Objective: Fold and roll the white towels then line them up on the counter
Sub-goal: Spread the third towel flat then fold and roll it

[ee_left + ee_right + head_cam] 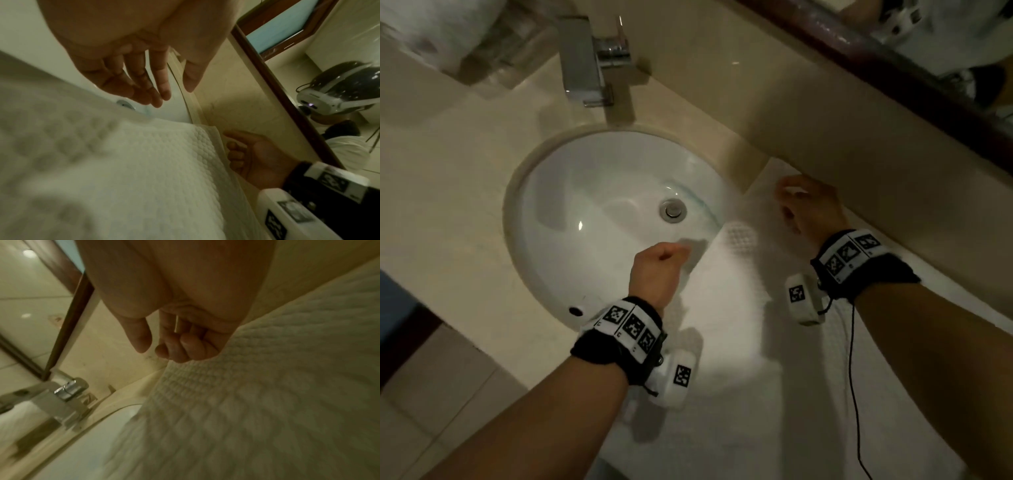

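A white waffle-textured towel (739,325) (144,162) (267,386) lies spread flat on the beige counter (448,154), right of the sink. Its left edge hangs over the sink basin. My left hand (661,263) (176,92) hovers over that left edge above the basin, fingers relaxed and holding nothing. My right hand (801,205) (152,350) is at the towel's far corner by the backsplash. From the left wrist view, the right hand (246,154) has loosely curled fingers beside the towel's edge, with nothing gripped.
The oval white sink (517,192) takes up the middle of the counter, with a chrome faucet (585,68) (61,394) behind it. A blurred white bundle (441,31) sits at the far left. A wood-framed mirror (893,51) stands above the backsplash.
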